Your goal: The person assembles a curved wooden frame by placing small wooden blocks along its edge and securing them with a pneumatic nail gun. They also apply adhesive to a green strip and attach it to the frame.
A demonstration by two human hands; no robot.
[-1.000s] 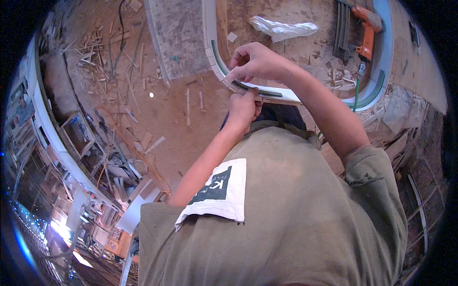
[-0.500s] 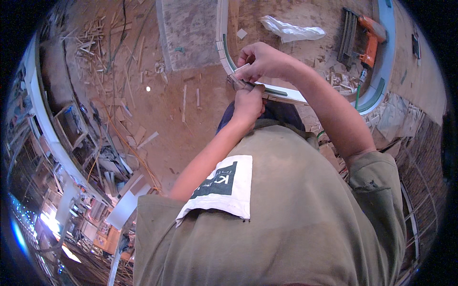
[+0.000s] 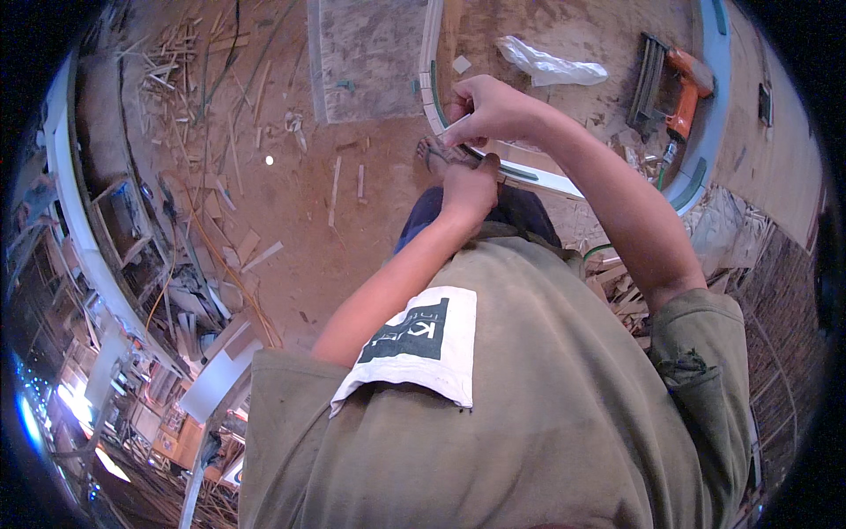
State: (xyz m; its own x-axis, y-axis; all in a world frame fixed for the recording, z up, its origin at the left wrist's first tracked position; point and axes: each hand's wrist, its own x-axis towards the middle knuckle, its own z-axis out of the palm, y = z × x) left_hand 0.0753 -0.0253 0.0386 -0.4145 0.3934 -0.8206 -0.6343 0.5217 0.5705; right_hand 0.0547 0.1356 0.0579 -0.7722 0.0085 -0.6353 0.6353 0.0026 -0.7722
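Note:
A large white frame (image 3: 557,182) with rounded corners and dark green strips along its inner faces lies in front of me. My left hand (image 3: 471,188) is closed round its near edge, close to the near-left corner, thumb on top. Just beyond it, my right hand (image 3: 493,110) is bent at the wrist, thumb and fingers pinched together at the inside of that corner. A small pale piece (image 3: 456,132) shows at the right fingertips, mostly hidden by them. The curved corner carries several dark cross lines on its outer face.
Inside the frame lie an orange nail gun (image 3: 683,101) with a green hose (image 3: 663,167), a crumpled white plastic bag (image 3: 555,66) and wood scraps. A grey board (image 3: 370,62) stands left of the frame. Wood offcuts (image 3: 167,70) and an orange cord (image 3: 225,273) lie on the brown floor.
The whole view has shifted slightly, so the frame and board appear farther right. Both hands stay at the same corner; the pale piece shows less, and the sandalled foot beside it shows more.

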